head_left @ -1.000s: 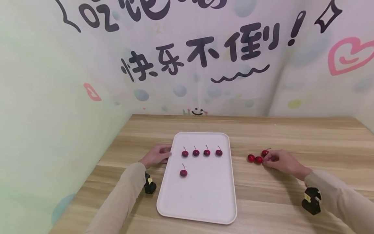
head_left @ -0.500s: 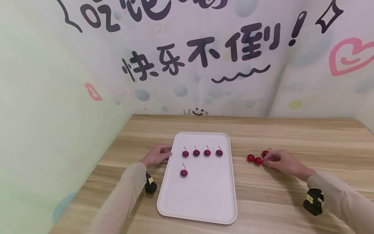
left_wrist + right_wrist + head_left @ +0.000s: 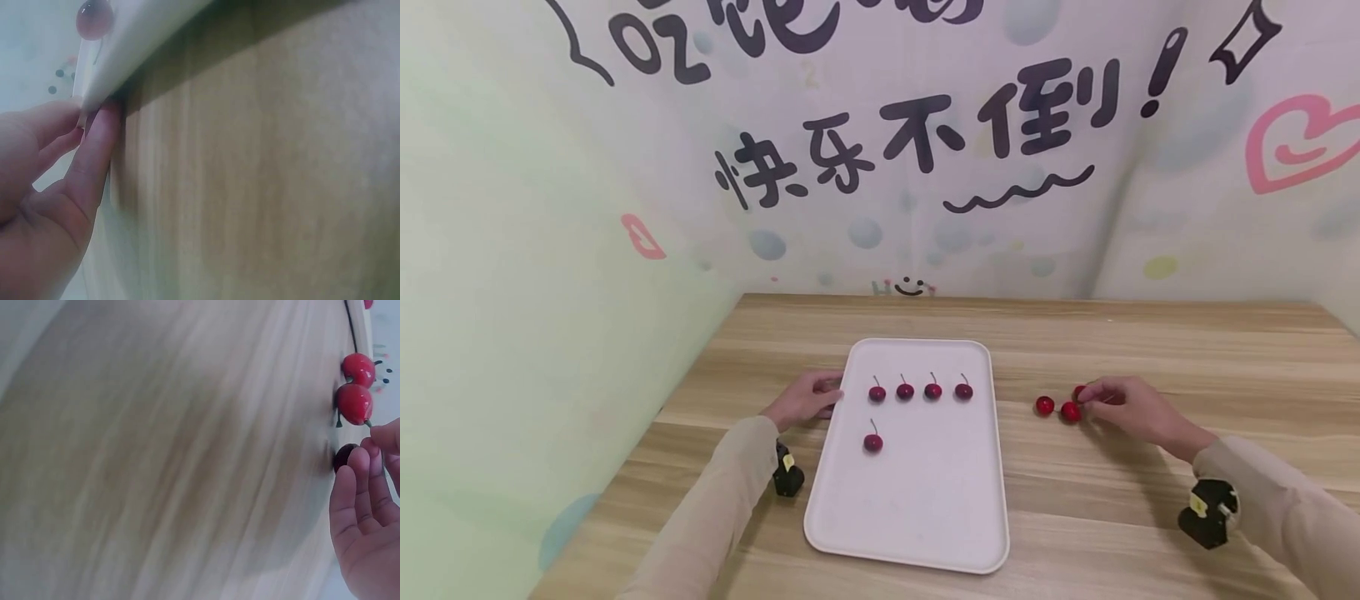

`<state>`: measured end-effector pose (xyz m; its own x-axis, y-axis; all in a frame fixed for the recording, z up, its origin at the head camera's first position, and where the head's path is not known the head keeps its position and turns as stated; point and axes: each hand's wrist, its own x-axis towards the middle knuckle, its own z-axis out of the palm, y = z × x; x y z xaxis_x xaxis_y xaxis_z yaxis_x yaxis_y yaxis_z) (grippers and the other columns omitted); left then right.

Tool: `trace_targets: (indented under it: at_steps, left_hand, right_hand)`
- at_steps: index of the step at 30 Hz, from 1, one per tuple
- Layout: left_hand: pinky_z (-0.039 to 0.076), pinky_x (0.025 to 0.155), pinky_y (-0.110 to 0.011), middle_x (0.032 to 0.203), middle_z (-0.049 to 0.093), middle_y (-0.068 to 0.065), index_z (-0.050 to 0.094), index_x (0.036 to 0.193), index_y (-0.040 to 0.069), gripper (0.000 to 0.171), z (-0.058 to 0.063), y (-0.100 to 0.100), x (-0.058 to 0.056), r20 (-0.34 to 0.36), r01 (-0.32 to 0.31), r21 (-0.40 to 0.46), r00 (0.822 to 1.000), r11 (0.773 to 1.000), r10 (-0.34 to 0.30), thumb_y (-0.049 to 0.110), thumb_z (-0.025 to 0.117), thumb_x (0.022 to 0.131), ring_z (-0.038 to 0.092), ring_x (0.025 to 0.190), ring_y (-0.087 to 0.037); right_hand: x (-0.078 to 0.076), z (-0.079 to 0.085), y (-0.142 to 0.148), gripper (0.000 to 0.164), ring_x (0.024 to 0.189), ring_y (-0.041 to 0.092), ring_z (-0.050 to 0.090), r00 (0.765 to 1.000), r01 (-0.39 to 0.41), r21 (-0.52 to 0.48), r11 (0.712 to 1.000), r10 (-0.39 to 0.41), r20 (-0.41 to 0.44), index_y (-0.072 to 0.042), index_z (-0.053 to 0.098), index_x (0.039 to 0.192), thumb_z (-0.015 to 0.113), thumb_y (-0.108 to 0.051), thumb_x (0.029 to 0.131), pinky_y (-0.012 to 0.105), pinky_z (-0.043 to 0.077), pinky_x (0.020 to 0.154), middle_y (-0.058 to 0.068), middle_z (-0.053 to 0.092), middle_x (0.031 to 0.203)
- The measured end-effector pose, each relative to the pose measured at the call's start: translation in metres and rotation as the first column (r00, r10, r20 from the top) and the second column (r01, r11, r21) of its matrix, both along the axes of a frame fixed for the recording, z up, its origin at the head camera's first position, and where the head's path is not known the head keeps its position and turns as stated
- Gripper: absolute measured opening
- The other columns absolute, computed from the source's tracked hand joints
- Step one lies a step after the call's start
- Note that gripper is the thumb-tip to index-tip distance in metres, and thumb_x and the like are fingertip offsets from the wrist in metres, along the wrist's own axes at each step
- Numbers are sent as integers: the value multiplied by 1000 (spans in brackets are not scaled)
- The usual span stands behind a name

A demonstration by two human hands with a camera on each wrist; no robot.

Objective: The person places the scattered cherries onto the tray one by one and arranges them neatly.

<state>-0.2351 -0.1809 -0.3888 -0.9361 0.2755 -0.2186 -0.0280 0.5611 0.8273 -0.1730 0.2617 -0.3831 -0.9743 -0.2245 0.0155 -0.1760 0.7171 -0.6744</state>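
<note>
A white rectangular tray (image 3: pixel 917 508) lies on the wooden table. My left hand (image 3: pixel 802 400) grips its left rim, with the thumb and fingers about the edge in the left wrist view. Several dark red cherries with stems make a row across the tray's far part, and one more cherry (image 3: pixel 872 442) sits below the row's left end. Right of the tray, my right hand (image 3: pixel 1138 412) pinches the stem of a red cherry (image 3: pixel 355 404) between thumb and finger. Another cherry (image 3: pixel 1044 406) lies just left of it; a third, darker cherry (image 3: pixel 344 457) is partly hidden behind my fingers.
The wooden table (image 3: pixel 1150 333) reaches back to a white printed wall sheet (image 3: pixel 850 250) with black lettering. A pale green wall (image 3: pixel 512 333) borders the table's left side. Each wrist wears a black camera, such as the right wrist camera (image 3: pixel 1208 512).
My right hand has shifted slightly right and up, and the cherry at its fingertips has moved a little right, away from the leftmost one. The left hand and tray stay in place.
</note>
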Motion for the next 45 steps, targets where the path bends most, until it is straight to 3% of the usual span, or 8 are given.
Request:
trace_targets:
  at_steps: [14,20,35,45]
  left_hand:
    - [54,70,-29,101,59,-17,43,130,3,42,-1,1,-3,15,-5,16,1000,1000,4,5,52,89,60,85,-22]
    - [54,70,-29,101,58,-16,44,130,3,42,-2,0,-5,13,-8,6,1000,1000,8,6,52,88,60,85,-21]
    - [54,70,-30,103,59,-18,44,129,3,42,0,1,-3,14,-3,29,1000,1000,2,5,52,88,61,86,-23]
    - [54,69,-29,99,59,-14,45,129,5,42,0,1,-1,10,-28,-1,1000,1000,28,7,54,87,60,82,-20]
  right_hand:
    - [-3,-2,2,43,80,11,54,966,112,-259,959,-44,253,7,54,110,58,-29,86,27,51,65,10,61,100]
    - [-4,1,-1,50,82,10,54,963,120,-278,953,-45,264,8,52,113,59,-32,84,26,51,67,8,61,100]
    - [-2,6,0,44,82,10,55,976,75,-215,974,-28,215,6,57,111,59,-29,85,27,52,66,15,60,105]
    - [-1,7,-3,45,81,9,54,972,105,-251,962,-46,232,6,55,111,59,-30,85,27,51,67,11,62,102]
